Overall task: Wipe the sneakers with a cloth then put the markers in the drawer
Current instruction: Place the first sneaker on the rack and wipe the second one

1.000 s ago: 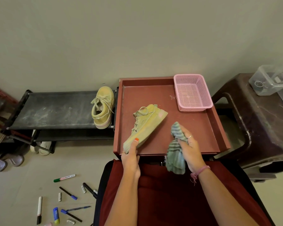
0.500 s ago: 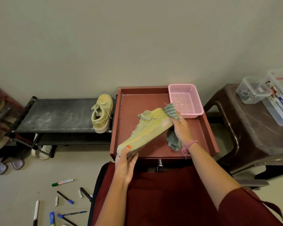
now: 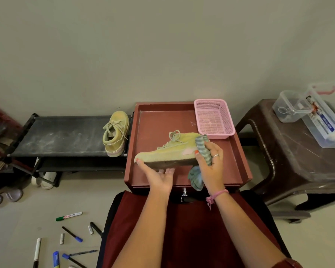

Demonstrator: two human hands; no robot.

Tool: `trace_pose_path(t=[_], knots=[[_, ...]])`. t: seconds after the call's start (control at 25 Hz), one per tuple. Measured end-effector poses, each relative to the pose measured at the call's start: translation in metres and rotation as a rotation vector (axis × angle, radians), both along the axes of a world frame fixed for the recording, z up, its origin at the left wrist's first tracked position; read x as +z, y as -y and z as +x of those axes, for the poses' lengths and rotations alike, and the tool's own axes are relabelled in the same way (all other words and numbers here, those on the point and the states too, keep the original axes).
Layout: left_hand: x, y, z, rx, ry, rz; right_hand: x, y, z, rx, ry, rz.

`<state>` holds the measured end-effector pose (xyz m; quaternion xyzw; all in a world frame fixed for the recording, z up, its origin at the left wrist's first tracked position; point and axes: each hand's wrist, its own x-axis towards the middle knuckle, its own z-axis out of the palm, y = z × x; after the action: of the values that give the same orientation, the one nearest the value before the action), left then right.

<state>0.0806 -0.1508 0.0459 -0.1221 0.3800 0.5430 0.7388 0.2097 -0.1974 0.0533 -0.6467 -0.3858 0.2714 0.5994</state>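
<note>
Gripping the yellow-green sneaker [image 3: 168, 154] from below at the toe end, the left hand [image 3: 159, 176] has its thumb hooked over the toe and its fingers under the dark sole, holding the shoe tipped on its side above the red tray [image 3: 159, 120]. At the heel end, the right hand [image 3: 211, 165] has its fingers curled round a striped green cloth [image 3: 202, 146] and presses it against the heel, the loose tail of the cloth hanging below the palm. Just beyond that hand, a pink basket [image 3: 214, 118] sits in the tray's far corner. Out past the left hand's side, the second sneaker [image 3: 115, 133] stands on a black rack [image 3: 62, 135]. Below and further out on that side, the markers [image 3: 69, 216] lie scattered on the floor, well apart from both hands. Beneath the tray's near edge a drawer knob [image 3: 184, 191] shows between the wrists.
</note>
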Motion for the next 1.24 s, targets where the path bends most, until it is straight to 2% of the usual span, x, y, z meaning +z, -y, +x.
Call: trace_pose_path(t=[0.12, 0.36, 0.52, 0.6, 0.76, 0.84, 0.96, 1.04, 1.16, 1.24], knots=[[-0.004, -0.001, 0.018, -0.006, 0.056, -0.037, -0.009, 0.007, -0.001, -0.030, 0.074, 0.001], [-0.015, 0.014, 0.023, -0.142, 0.038, -0.051, -0.022, 0.015, -0.003, -0.049, 0.125, -0.060], [-0.026, 0.019, 0.012, -0.165, 0.015, -0.044, -0.031, 0.019, -0.013, -0.033, 0.211, -0.253], [-0.031, 0.018, 0.007, -0.160, -0.002, -0.044, -0.031, 0.018, -0.024, -0.007, 0.387, -0.305], [-0.044, 0.015, 0.005, -0.220, -0.021, -0.090, -0.036, 0.015, -0.052, 0.068, 0.968, -0.310], [-0.051, 0.011, 0.000, -0.264, -0.044, -0.089, -0.037, 0.013, -0.056, 0.138, 1.157, -0.310], [-0.056, 0.008, -0.001, -0.219, -0.094, -0.055, -0.041, 0.014, -0.039, 0.232, 1.378, -0.207], [-0.053, 0.011, 0.005, -0.190, -0.099, -0.057, -0.045, 0.014, -0.031, 0.178, 1.297, -0.217], [-0.054, 0.015, 0.012, -0.199, -0.083, -0.064, -0.047, 0.011, -0.034, 0.027, 0.940, -0.262], [-0.058, 0.012, 0.013, -0.204, -0.077, -0.046, -0.044, 0.007, -0.035, -0.008, 0.789, -0.250]])
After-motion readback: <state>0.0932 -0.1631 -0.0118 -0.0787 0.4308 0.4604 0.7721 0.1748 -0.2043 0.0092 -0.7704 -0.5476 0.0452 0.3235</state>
